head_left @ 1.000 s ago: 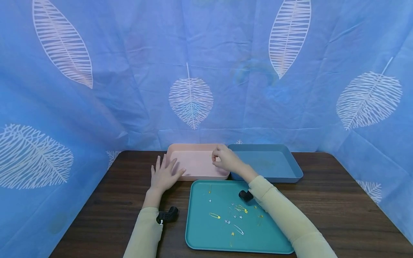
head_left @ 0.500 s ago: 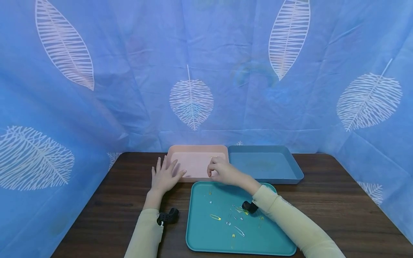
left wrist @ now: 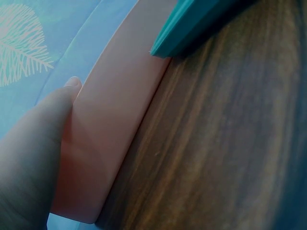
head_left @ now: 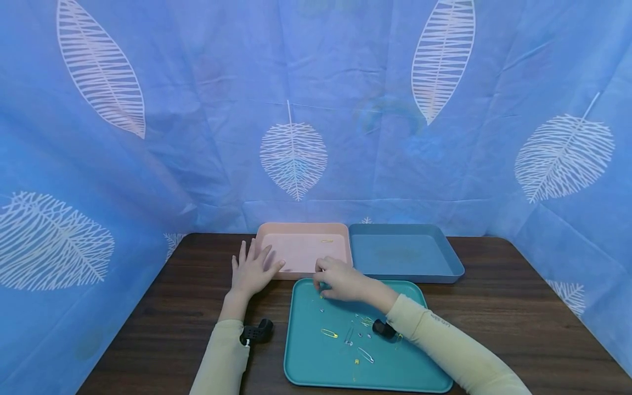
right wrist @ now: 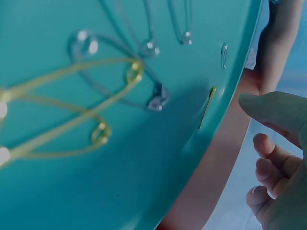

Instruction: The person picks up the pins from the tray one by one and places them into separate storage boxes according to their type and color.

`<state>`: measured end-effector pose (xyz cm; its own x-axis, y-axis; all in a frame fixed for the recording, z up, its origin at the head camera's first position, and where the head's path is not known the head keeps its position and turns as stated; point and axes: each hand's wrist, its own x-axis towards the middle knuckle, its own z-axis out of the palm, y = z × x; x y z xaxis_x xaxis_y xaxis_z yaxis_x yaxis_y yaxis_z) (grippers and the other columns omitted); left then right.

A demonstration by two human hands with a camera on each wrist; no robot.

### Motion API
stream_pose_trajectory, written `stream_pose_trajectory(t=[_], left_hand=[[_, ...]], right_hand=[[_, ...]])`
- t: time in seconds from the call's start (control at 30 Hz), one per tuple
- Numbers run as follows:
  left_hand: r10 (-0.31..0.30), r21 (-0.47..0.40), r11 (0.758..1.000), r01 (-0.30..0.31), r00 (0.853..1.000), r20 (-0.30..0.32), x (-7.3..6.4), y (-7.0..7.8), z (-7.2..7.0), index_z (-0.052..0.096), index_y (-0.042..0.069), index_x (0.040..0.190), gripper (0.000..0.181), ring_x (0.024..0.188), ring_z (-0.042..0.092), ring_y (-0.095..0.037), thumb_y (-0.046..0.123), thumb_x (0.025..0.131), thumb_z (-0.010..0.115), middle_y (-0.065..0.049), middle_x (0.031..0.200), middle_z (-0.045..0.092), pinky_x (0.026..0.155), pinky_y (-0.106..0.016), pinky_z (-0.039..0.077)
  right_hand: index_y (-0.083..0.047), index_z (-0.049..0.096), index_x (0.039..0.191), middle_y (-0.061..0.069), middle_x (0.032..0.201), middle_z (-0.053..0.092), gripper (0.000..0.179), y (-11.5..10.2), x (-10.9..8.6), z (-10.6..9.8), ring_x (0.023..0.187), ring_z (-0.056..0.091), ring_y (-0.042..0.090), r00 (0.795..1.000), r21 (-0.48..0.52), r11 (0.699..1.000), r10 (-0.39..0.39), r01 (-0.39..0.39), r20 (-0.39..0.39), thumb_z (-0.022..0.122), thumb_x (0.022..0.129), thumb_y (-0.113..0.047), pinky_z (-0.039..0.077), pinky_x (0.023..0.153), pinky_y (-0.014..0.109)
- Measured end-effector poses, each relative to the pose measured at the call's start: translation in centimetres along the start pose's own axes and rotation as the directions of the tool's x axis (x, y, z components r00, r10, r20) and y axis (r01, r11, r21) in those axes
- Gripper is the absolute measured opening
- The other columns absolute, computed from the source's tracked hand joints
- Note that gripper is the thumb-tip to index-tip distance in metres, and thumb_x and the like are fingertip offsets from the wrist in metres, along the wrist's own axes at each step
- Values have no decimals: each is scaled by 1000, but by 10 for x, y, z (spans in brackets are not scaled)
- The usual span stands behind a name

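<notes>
My left hand [head_left: 252, 274] rests with spread fingers on the left end of the pink tray [head_left: 296, 249]; in the left wrist view its thumb [left wrist: 72, 84] touches the rim. Inside that tray lies one gold safety pin [head_left: 327, 241]. My right hand [head_left: 340, 281] hovers over the far edge of the teal tray [head_left: 311, 362], holding nothing. Its thumb and loosely bent fingers stand apart in the right wrist view, close to a small gold safety pin [right wrist: 207, 108] on the teal tray. More gold safety pins [head_left: 329, 333] and silver safety pins [head_left: 366, 355] lie scattered there.
A blue tray [head_left: 405, 252] stands to the right of the pink one, at the back of the dark wooden table [head_left: 518, 307]. Behind the table hangs a blue cloth [head_left: 365, 164] with white leaf prints. The teal tray sits in front of both.
My right hand has let go of a gold safety pin, which now lies in the pink tray, and has come back toward me over the teal tray. The left hand stays put.
</notes>
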<state>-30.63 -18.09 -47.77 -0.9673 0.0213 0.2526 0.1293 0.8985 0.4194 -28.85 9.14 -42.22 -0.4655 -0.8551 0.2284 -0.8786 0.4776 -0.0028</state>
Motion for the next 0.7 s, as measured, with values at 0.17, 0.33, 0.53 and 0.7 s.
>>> stream_pose_trajectory(t=[0.17,0.33,0.53,0.7], left_hand=[[0,9,1000,0,1000,5,0,0,0,42,23,149,79,150,4,-46,71,87,49,-20,163,15,110,-76,9],[-9,7,1000,9,1000,11,-1,-1,0,41,24,149,77,151,2,-44,70,88,49,-18,164,13,111,-75,8],[-12,8,1000,12,1000,18,-1,0,0,41,24,149,78,151,2,-44,70,88,49,-17,164,12,111,-75,8],[-10,7,1000,10,1000,15,-1,0,0,42,23,149,79,150,2,-44,72,87,49,-19,163,15,111,-75,8]], right_hand=[[-24,70,84,-3,88,52,8,-6,0,1,77,39,11,998,-80,996,-29,33,51,77,83,-21,36,68,25],[-25,70,84,-5,86,49,9,-9,2,5,76,35,10,995,-112,993,-13,25,100,75,84,-18,30,65,23],[-25,68,82,-5,86,50,14,-9,4,12,75,36,10,994,-166,985,-25,42,102,70,88,-13,29,64,22],[-24,64,74,-5,83,49,19,-10,4,11,73,34,11,996,-198,979,-23,41,91,70,87,-12,28,64,23]])
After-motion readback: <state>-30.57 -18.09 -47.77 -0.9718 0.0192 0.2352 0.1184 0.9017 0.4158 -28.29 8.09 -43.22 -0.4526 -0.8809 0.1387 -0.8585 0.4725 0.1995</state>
